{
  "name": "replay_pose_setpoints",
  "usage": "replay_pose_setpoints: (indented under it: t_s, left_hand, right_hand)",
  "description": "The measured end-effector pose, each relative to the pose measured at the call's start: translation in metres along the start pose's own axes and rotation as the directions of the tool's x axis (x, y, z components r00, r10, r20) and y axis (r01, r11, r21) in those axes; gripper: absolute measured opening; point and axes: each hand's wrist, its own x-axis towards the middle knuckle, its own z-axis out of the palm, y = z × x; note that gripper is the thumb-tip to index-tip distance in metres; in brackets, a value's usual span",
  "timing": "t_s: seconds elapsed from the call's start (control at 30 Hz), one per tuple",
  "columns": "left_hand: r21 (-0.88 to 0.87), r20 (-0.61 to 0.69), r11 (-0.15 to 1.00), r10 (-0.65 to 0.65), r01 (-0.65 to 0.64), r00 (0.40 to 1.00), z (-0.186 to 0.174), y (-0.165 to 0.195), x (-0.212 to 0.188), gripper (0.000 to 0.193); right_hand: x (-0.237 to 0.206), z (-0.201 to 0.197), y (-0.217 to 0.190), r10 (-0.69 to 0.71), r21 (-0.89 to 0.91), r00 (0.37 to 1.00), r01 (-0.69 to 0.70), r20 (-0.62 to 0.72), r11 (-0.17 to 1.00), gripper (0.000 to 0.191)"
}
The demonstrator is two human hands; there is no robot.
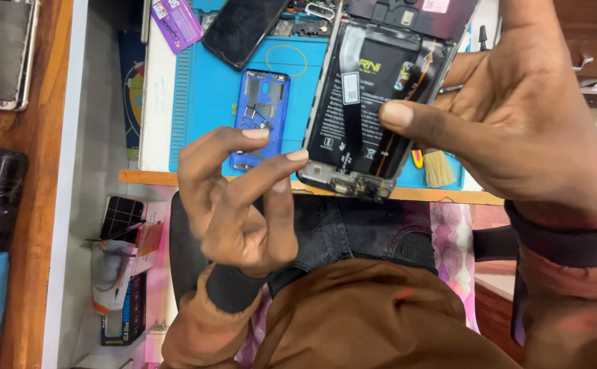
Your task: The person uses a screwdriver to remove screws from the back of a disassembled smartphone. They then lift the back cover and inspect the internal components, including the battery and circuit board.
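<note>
Head view: right hand [524, 130] held the opened phone [373, 102] up over the blue mat [209, 89], thumb pressed on its battery and fingers clamped behind; left hand [237, 198] sat at the phone's lower corner, fingers apart, index tip touching the edge, possibly pinching something tiny. Step looked like mid-disassembly, next move needing a fine grip at the bottom board; blue frame [261, 116] lay just beside, desk edge [155, 178] close below, little free room

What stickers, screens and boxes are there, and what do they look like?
White rectangular sticker: on the black battery of the opened phone held by the right hand.
Purple card: top, left of the blue mat.
Dark glass phone screen: lying slanted on the mat's top.
</note>
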Motion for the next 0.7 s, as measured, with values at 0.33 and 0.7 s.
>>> replay_pose_setpoints:
  t_s: [0.33, 0.7]
  left_hand:
    - [0.166, 0.147, 0.983, 0.055, -0.079, 0.988, 0.014, 0.025, 0.006, 0.029]
    - [0.202, 0.100, 0.972, 0.102, -0.120, 0.990, 0.023, 0.017, -0.003, 0.021]
  right_hand:
    - [0.005, 0.011, 0.005, 0.084, 0.083, 0.994, -0.078, -0.075, 0.994, 0.095]
    - [0.005, 0.023, 0.010, 0.069, 0.009, 0.994, -0.069, -0.088, 0.998, 0.098]
